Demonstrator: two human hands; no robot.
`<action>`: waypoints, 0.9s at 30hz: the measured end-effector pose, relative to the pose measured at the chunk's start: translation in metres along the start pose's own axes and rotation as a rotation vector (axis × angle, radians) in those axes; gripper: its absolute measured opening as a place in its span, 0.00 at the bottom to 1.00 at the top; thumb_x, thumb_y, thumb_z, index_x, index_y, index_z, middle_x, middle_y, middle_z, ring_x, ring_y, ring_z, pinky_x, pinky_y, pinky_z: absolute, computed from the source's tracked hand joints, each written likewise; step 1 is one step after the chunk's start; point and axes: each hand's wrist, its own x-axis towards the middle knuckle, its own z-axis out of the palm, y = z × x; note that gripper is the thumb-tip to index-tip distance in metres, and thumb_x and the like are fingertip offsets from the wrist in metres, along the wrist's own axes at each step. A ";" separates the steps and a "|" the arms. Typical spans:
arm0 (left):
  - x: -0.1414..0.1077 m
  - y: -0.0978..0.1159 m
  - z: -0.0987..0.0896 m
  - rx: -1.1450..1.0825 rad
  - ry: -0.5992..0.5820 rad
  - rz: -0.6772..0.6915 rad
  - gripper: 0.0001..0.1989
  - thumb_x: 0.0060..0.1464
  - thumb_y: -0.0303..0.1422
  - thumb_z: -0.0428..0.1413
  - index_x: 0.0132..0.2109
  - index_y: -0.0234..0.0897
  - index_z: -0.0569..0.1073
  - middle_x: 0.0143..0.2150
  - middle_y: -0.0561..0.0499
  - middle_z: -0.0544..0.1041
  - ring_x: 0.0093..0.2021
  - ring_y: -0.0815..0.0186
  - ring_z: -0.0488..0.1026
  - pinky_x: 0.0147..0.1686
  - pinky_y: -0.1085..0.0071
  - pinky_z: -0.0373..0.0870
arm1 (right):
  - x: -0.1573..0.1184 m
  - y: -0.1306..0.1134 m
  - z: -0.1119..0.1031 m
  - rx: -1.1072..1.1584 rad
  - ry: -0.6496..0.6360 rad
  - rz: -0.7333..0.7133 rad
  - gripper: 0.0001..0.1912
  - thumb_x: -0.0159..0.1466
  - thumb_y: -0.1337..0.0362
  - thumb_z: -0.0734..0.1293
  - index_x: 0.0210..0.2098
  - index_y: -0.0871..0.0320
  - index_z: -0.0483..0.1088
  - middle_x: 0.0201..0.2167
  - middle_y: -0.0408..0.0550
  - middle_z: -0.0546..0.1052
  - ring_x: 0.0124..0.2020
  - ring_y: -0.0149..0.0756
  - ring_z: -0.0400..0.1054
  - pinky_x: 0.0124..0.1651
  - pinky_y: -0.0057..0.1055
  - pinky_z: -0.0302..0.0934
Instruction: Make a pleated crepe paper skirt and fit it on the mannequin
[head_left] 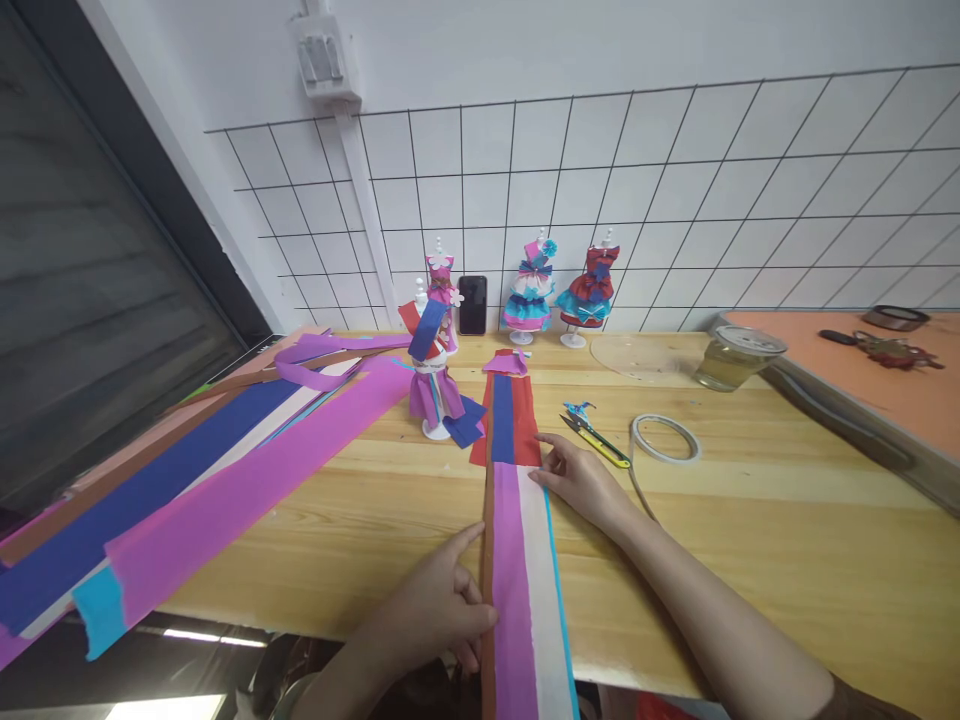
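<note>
A long layered strip of crepe paper (510,540), with brown, purple, white and light blue bands, runs from the table's near edge away from me. At its far part lie red and dark blue pieces (502,420), topped by a small purple piece (507,363). My left hand (454,600) grips the strip's left edge near the table edge, thumb on top and index finger stretched along it. With thumb and index finger, my right hand (581,485) holds the right edge where red meets white. Left of the strip stands a small dress form (431,390) in a paper skirt.
Long crepe paper strips (225,480) cover the table's left side. Yellow thread snips (596,440) and a tape roll (666,438) lie at right. Behind are dressed forms (529,295), a phone (472,305) and a lidded cup (735,360).
</note>
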 end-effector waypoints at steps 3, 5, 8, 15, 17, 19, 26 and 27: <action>0.000 -0.005 -0.002 -0.008 -0.010 0.020 0.45 0.39 0.22 0.53 0.62 0.37 0.39 0.23 0.58 0.68 0.16 0.73 0.66 0.15 0.78 0.64 | 0.000 0.000 0.001 0.029 0.032 -0.006 0.24 0.54 0.61 0.63 0.51 0.57 0.61 0.23 0.41 0.69 0.25 0.33 0.64 0.27 0.28 0.55; 0.002 -0.008 -0.004 -0.020 -0.015 0.041 0.45 0.40 0.23 0.54 0.62 0.39 0.38 0.24 0.58 0.68 0.17 0.72 0.67 0.16 0.77 0.65 | 0.000 0.000 0.001 0.059 0.065 -0.017 0.24 0.55 0.60 0.63 0.51 0.57 0.61 0.23 0.41 0.68 0.24 0.32 0.64 0.27 0.27 0.56; 0.005 -0.010 -0.007 -0.032 -0.020 0.080 0.46 0.41 0.23 0.54 0.62 0.40 0.37 0.24 0.58 0.68 0.17 0.72 0.68 0.17 0.75 0.67 | 0.001 0.001 0.000 0.127 0.104 -0.029 0.22 0.56 0.59 0.62 0.49 0.57 0.62 0.24 0.42 0.69 0.24 0.32 0.63 0.28 0.28 0.57; 0.023 0.004 -0.016 0.027 -0.013 0.148 0.45 0.42 0.23 0.54 0.62 0.38 0.36 0.23 0.58 0.67 0.17 0.72 0.68 0.18 0.74 0.68 | 0.005 0.000 0.001 0.536 0.187 0.031 0.25 0.54 0.53 0.63 0.49 0.58 0.60 0.27 0.42 0.67 0.19 0.27 0.63 0.22 0.27 0.58; 0.032 0.009 -0.020 0.034 -0.014 0.177 0.45 0.42 0.24 0.54 0.62 0.38 0.37 0.24 0.57 0.68 0.17 0.71 0.68 0.18 0.74 0.68 | 0.005 -0.003 0.000 0.627 0.203 0.033 0.26 0.54 0.53 0.63 0.49 0.57 0.59 0.31 0.45 0.68 0.23 0.29 0.65 0.25 0.28 0.61; 0.040 0.016 -0.024 0.026 -0.005 0.226 0.44 0.42 0.25 0.55 0.62 0.39 0.38 0.24 0.57 0.68 0.17 0.71 0.68 0.18 0.74 0.68 | 0.005 -0.007 -0.002 0.636 0.231 0.040 0.26 0.55 0.54 0.64 0.50 0.56 0.59 0.36 0.48 0.68 0.28 0.31 0.67 0.29 0.30 0.63; 0.071 0.038 -0.035 -0.034 0.055 0.334 0.42 0.42 0.26 0.57 0.61 0.36 0.43 0.23 0.57 0.67 0.20 0.74 0.66 0.21 0.76 0.66 | 0.003 -0.008 -0.004 0.477 0.279 0.033 0.24 0.56 0.55 0.62 0.50 0.57 0.60 0.34 0.46 0.66 0.25 0.28 0.63 0.28 0.29 0.61; 0.075 0.039 -0.037 -0.040 0.061 0.340 0.43 0.42 0.26 0.57 0.61 0.36 0.43 0.22 0.58 0.67 0.20 0.75 0.65 0.21 0.77 0.65 | 0.003 -0.007 -0.003 0.434 0.271 0.010 0.22 0.57 0.55 0.61 0.49 0.57 0.60 0.30 0.44 0.65 0.24 0.28 0.61 0.27 0.28 0.60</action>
